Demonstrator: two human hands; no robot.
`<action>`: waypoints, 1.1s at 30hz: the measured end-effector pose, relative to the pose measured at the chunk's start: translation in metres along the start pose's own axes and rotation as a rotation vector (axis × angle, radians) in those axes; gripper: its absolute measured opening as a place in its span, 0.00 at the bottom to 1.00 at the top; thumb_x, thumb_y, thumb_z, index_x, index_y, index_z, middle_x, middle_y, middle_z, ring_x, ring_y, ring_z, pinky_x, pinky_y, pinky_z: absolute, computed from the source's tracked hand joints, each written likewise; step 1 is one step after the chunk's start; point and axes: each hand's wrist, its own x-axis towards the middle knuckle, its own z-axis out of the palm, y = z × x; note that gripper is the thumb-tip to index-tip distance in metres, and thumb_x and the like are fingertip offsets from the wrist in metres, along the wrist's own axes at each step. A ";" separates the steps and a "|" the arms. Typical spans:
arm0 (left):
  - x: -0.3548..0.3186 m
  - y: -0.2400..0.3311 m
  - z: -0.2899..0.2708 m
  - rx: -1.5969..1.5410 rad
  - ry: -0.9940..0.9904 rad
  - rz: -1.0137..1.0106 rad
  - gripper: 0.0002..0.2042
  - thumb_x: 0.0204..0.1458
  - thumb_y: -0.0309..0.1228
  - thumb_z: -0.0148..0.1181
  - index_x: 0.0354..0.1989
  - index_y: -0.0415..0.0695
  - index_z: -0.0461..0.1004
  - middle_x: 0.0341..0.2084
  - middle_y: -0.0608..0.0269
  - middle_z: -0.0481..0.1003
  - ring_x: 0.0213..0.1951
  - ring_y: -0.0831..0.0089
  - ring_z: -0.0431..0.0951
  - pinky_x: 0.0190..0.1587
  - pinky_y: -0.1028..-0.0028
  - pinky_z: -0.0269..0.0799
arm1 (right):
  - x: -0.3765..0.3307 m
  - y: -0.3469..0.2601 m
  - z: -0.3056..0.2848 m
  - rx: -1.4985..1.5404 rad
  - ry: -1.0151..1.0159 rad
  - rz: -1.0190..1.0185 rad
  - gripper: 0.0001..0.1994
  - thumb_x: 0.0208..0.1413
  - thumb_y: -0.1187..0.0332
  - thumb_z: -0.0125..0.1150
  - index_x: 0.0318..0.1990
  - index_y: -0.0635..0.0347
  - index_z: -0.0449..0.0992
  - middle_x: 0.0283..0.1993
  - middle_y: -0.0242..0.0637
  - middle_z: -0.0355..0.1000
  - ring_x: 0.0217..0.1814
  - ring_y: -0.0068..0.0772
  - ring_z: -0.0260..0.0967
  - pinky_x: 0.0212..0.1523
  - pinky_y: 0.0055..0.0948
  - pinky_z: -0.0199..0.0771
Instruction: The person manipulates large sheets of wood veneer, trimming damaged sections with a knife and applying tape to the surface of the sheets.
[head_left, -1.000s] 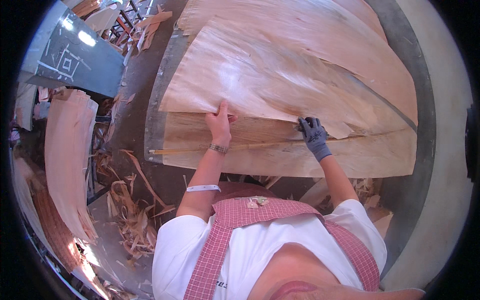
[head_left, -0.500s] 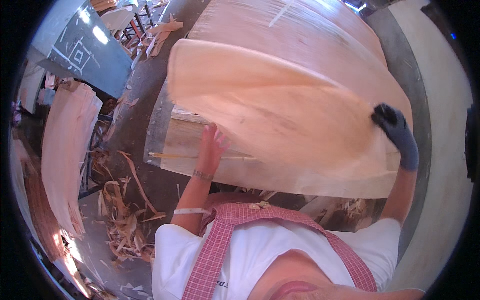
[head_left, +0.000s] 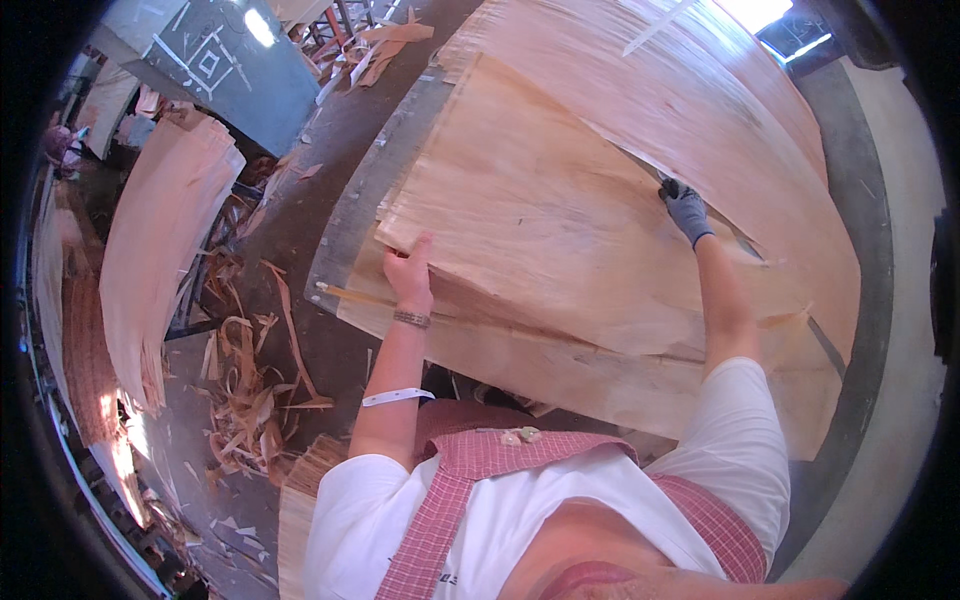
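A thin pale-brown wood veneer sheet [head_left: 530,210] lies across a large stack of veneer [head_left: 720,90], its lower part slightly buckled. My bare left hand [head_left: 408,272] is closed on the sheet's near left corner, with the fingertips partly hidden. My right hand [head_left: 686,210], in a grey glove with dark fingertips, is closed at the sheet's far right edge, where a narrow dark gap shows. A yellow stick [head_left: 355,296] lies on the wood beside my left wrist.
The grey table edge [head_left: 370,190] shows left of the stack. Leftward stand another veneer bundle [head_left: 165,240] and a grey metal cabinet [head_left: 225,70]. Wood scraps [head_left: 245,400] litter the floor. A pale wall [head_left: 900,300] runs along the right.
The raised, curling sheet has come down flat on the stack. My right hand has moved left along with its edge; my left hand has closed on the near corner. The view has shifted.
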 end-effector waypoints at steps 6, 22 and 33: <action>0.005 0.012 -0.001 0.047 0.114 -0.362 0.21 0.46 0.34 0.71 0.44 0.40 0.69 0.31 0.66 0.73 0.22 0.82 0.71 0.11 0.82 0.63 | -0.006 -0.003 0.015 -0.217 -0.100 0.080 0.14 0.57 0.55 0.53 0.43 0.51 0.75 0.45 0.49 0.75 0.49 0.53 0.72 0.50 0.46 0.71; 0.017 0.013 -0.012 0.268 0.172 -0.282 0.19 0.47 0.37 0.71 0.36 0.39 0.69 0.26 0.65 0.71 0.17 0.79 0.68 0.09 0.77 0.65 | -0.036 -0.084 0.004 -0.234 0.248 -0.114 0.19 0.57 0.65 0.56 0.55 0.54 0.66 0.49 0.49 0.67 0.51 0.55 0.67 0.47 0.50 0.72; 0.010 0.022 -0.019 0.195 0.139 -0.336 0.18 0.50 0.36 0.68 0.36 0.39 0.66 0.26 0.63 0.69 0.16 0.80 0.68 0.09 0.79 0.64 | -0.006 -0.250 0.064 -0.164 0.077 -0.379 0.30 0.57 0.63 0.54 0.68 0.40 0.56 0.72 0.40 0.50 0.70 0.51 0.53 0.52 0.51 0.73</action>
